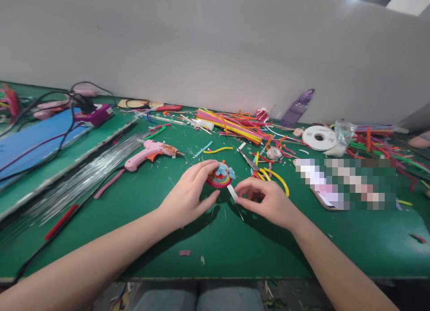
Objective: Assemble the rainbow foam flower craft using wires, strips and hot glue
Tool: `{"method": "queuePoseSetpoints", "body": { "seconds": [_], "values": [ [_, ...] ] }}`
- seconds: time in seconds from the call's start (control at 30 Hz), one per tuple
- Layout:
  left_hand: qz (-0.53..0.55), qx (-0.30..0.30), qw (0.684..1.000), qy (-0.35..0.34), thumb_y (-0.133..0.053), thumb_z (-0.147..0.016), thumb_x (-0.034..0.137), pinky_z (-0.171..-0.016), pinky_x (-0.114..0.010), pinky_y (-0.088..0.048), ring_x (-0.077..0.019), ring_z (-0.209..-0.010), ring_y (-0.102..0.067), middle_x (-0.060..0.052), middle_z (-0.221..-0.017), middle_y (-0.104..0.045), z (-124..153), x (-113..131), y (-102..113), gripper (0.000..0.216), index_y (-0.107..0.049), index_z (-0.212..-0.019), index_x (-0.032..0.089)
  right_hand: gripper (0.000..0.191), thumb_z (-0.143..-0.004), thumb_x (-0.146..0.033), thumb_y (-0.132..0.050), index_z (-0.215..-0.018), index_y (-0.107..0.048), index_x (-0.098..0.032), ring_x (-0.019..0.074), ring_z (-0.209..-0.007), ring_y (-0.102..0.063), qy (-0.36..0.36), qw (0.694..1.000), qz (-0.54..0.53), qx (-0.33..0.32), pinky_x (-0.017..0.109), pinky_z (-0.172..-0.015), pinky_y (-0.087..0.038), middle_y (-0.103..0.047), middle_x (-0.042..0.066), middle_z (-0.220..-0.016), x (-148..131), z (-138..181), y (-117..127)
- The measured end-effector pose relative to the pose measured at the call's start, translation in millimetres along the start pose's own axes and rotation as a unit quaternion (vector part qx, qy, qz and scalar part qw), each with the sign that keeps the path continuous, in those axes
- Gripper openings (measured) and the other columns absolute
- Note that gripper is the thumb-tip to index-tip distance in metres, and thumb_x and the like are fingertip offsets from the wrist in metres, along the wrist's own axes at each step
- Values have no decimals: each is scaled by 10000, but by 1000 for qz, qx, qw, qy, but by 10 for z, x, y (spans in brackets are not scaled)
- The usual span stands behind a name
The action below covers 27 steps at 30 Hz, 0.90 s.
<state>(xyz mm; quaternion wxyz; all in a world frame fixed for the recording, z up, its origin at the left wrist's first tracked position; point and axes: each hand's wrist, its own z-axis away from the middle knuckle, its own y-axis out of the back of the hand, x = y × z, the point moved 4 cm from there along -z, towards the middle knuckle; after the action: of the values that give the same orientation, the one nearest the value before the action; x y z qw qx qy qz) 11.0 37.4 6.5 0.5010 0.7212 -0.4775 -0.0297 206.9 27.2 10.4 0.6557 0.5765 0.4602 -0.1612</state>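
Observation:
My left hand (196, 188) grips the left edge of a small round craft piece (220, 179) wound from coloured pipe cleaners, with blue flowers on top. From the lower right of that piece a white strip (232, 192) sticks out. The fingers of my right hand (264, 199) are pinched on the strip's free end. A pair of yellow-handled scissors (250, 161) lies just beyond my right hand, blades toward the back left. To the left of my left hand rests a pink glue gun (148, 153), its nozzle pointing right.
Bundled pipe cleaners (231, 125) and loose offcuts lie along the back. A purple bottle (298, 107) leans by the wall, with a white ribbon spool (319, 137) to its right. Clear thin sticks (90, 172) and a purple power socket (96, 115) are at the left.

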Motion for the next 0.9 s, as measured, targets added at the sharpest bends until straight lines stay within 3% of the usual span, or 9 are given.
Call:
{"method": "queuePoseSetpoints", "body": {
  "seconds": [0.23,0.9],
  "values": [
    [4,-2,1000,-1,-530,-884,243,-1094,-400,-381,-220,-1318,-418,-130,-1400,-459,-9,7,9,512,-338,-1355,173,183,-828,-290,-638,-1003,-644,-237,72,-571,-555,3,999,32,-4,187,-547,-452,-665,-34,-746,-7,-1,-6],
    [15,-6,1000,4,-522,-884,233,-1091,-439,-384,-239,-1321,-420,-129,-1403,-461,-11,8,6,502,-343,-1352,196,87,-808,-283,-631,-813,-616,-198,89,-554,-535,-9,999,44,-15,207,-532,-425,-581,-31,-633,-27,24,9]
  ]
}}
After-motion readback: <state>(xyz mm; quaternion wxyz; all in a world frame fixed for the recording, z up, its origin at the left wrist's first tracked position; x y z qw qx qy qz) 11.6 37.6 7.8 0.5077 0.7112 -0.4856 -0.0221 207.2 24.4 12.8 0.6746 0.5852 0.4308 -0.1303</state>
